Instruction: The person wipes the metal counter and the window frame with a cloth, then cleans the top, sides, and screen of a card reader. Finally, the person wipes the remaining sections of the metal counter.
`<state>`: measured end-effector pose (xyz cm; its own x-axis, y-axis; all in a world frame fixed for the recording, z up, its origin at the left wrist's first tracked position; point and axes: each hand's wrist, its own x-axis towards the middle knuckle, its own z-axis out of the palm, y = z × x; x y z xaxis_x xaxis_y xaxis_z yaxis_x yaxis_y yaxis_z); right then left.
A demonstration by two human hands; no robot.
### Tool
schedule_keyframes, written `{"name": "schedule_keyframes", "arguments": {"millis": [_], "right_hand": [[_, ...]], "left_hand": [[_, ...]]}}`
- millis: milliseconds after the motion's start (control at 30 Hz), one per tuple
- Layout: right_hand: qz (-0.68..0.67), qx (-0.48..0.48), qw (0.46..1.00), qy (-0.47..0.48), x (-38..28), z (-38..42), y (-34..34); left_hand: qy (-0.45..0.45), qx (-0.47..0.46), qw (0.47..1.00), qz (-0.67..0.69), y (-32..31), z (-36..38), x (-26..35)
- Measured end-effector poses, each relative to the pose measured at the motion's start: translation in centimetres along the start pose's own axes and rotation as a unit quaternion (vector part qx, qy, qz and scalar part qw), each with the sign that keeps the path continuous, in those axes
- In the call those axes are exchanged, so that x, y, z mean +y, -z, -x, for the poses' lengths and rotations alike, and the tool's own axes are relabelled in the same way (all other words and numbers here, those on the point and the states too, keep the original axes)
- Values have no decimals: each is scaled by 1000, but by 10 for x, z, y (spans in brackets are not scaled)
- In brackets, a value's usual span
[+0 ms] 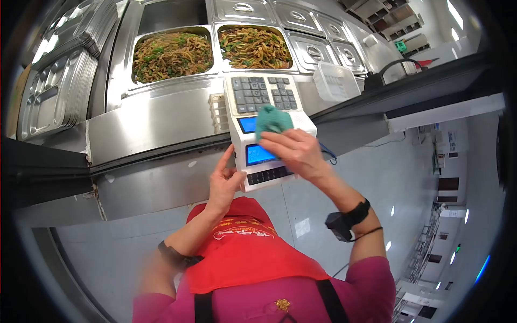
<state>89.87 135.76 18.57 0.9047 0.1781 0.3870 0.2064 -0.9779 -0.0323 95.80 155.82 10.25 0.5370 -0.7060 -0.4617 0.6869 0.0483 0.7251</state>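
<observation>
A white payment terminal (235, 123) with grey keys and two blue screens sits at the front edge of the steel counter (156, 116). My right hand (295, 152) grips a green cloth (273, 120), pressed on the terminal just below the keypad, partly over the upper screen. My left hand (223, 183) rests at the terminal's left lower side, its index finger stretched along the edge and the thumb near the black button strip (269, 175). The palm side of the right hand is hidden.
Behind the terminal are two pans of cooked food, one on the left (172, 55) and one on the right (254, 48). Lidded steel pans (312, 53) stand beyond. A clear plastic container (335, 81) is at right; stacked metal trays (56, 94) are at left.
</observation>
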Motion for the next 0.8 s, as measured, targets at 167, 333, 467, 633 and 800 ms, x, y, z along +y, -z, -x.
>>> {"name": "schedule_keyframes", "arguments": {"millis": [167,333,467,633,800], "right_hand": [[14,-27,1000,-2,13,7,8],[-85,-27,996,-1,-12,-43,-19],[-87,-176,976,-92,1,-78,-42],[-115,-207,963,-132,8,-85,-37],[-146,-268,940,-150,1,-83,-6]], "left_hand": [[-11,-8,1000,4,1,0,0],[-32,-5,999,9,-1,-1,0],[-40,-3,999,9,-1,-1,-1],[-28,-9,1000,3,3,-1,-5],[-35,-9,999,32,1,-1,-4]]}}
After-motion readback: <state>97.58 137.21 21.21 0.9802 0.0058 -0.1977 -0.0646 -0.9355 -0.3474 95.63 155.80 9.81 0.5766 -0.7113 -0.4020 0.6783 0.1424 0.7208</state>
